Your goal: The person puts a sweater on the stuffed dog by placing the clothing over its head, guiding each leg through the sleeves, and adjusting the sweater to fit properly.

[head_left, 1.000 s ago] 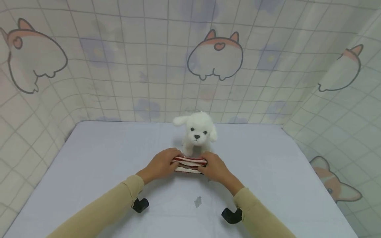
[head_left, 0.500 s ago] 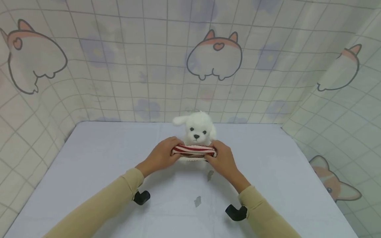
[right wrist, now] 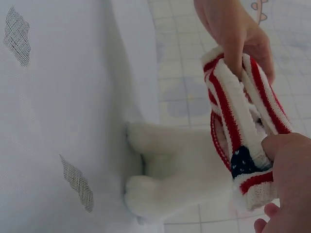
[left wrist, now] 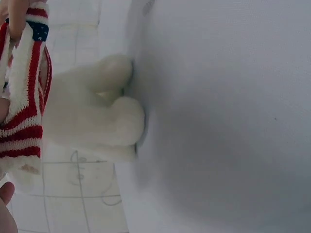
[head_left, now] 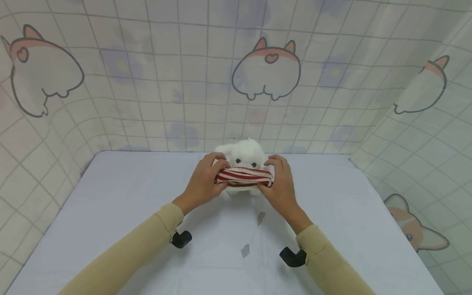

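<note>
A white plush dog (head_left: 248, 152) stands upright on the table; its muzzle is hidden in the head view. In front of its lower face is a small knitted sweater (head_left: 243, 176) with red and white stripes and a starred blue patch. My left hand (head_left: 205, 177) grips one side of the sweater, and my right hand (head_left: 281, 186) pinches the other with its thumb in front. Between the hands, the knit opening (right wrist: 252, 104) is stretched apart in the right wrist view. The dog's legs (left wrist: 114, 121) show below the sweater in the left wrist view.
A pale cloth covers the table (head_left: 129, 196), with grey mesh-like patches (head_left: 245, 250) near the middle. Black curved pieces (head_left: 293, 258) stick out below both sleeves. Behind and at the sides hangs a tiled curtain (head_left: 177, 82) printed with corgis.
Both hands have lifted the sweater off the table front and carried it away from the body, up against the plush dog's face. Its nose has become covered. The dog has stayed nearly still.
</note>
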`<state>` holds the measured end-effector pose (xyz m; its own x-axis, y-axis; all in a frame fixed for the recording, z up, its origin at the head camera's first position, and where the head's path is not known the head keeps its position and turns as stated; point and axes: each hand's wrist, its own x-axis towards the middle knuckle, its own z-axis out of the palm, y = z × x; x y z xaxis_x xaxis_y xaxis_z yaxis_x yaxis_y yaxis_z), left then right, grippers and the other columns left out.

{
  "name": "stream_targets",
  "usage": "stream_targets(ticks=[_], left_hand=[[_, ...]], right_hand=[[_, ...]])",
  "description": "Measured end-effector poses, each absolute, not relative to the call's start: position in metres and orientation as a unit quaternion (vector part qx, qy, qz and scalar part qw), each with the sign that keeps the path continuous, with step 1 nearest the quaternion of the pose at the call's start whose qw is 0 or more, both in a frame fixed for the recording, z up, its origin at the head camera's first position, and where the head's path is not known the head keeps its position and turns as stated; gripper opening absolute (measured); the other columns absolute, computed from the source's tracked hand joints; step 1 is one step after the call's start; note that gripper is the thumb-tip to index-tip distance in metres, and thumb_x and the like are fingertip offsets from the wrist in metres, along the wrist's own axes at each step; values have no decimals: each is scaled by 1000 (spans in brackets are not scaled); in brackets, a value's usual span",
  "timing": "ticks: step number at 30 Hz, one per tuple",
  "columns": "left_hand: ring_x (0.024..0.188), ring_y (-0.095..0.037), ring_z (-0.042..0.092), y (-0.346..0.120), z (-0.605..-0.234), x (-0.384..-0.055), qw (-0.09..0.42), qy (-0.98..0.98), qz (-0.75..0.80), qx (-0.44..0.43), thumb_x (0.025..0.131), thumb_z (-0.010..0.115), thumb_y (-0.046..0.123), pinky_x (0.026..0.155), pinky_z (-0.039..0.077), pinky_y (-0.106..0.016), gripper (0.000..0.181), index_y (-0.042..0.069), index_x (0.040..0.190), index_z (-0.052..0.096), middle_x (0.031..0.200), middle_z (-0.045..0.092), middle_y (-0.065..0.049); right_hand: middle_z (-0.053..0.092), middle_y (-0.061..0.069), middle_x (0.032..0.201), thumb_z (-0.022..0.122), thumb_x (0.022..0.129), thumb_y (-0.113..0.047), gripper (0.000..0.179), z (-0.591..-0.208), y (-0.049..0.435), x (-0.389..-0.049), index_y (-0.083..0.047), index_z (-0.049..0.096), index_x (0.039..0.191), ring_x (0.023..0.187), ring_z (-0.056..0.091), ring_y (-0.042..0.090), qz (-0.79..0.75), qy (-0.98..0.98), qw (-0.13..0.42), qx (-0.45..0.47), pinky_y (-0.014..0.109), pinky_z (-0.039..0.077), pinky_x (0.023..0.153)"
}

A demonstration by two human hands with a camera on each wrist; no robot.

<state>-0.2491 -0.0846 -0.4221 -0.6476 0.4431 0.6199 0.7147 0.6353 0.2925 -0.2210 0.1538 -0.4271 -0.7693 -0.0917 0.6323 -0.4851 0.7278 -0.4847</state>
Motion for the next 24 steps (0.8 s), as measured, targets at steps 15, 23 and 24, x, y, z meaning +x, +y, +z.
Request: stream_targets(ticks=[15, 23, 24], left_hand=[[140, -29, 37, -82, -415, -272, 231, -855, -264, -382, 77, 78, 11, 102, 43, -54, 80, 12, 147, 38, 152, 37, -12], [139, -26, 38, -78, -417, -280, 163, -864, -290, -378, 80, 76, 7, 110, 37, -53, 83, 16, 150, 34, 153, 36, -7], [138, -26, 40, -77, -418, -281, 158, -865, -295, -374, 80, 75, 7, 109, 38, -53, 82, 16, 150, 34, 152, 38, -7]], right_hand=[[21, 4, 162, 67, 75, 8, 94, -416, 162, -240, -21, 26, 154, 146, 29, 25, 337, -878, 205, 271, 48, 43, 103], [38, 6, 153, 70, 78, 7, 84, -410, 161, -245, -20, 36, 150, 139, 41, 29, 330, -894, 188, 238, 49, 43, 106], [40, 6, 151, 70, 78, 7, 82, -410, 161, -246, -20, 37, 149, 137, 42, 29, 331, -895, 188, 232, 49, 43, 106]])
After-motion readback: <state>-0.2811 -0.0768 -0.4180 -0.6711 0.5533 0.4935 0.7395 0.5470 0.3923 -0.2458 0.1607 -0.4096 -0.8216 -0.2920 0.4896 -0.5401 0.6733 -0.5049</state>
